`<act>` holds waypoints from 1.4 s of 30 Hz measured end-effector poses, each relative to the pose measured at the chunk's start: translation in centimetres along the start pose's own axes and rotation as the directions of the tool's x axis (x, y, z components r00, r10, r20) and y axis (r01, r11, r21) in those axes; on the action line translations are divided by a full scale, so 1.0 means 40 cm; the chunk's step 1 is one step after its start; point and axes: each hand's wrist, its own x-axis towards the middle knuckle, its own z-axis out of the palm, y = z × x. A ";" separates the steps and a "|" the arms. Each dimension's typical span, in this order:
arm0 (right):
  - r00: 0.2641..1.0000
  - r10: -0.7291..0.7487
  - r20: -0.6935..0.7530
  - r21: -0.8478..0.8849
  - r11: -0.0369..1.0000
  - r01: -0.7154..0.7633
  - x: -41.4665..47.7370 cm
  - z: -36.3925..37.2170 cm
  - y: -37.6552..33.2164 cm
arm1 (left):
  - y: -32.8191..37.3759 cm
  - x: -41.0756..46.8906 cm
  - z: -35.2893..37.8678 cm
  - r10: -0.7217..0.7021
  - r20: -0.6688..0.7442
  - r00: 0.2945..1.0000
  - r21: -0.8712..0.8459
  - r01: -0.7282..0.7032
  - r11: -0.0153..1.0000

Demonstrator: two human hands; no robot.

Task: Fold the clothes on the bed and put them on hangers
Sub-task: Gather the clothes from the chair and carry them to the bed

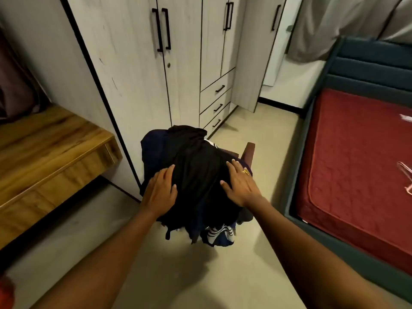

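Lengthwise, clothes pile (196,166) toward the wardrobe (133,81)

One head-worn wide-angle camera; looked forward and down, close above a pile of clothes (196,172), wardrobe (133,70) ahead, bed (352,139) at right.

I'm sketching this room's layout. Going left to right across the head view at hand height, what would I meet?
Wooden table → left hand → right hand → bed. Both hands rest on the pile of dark clothes, which overlaps them, so I leave it unplaced.
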 end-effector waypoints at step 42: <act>0.755 -0.214 0.620 0.782 0.092 -0.617 0.621 -0.112 0.066 | 0.115 0.627 -0.094 -0.564 0.077 0.822 -0.891 0.310 0.332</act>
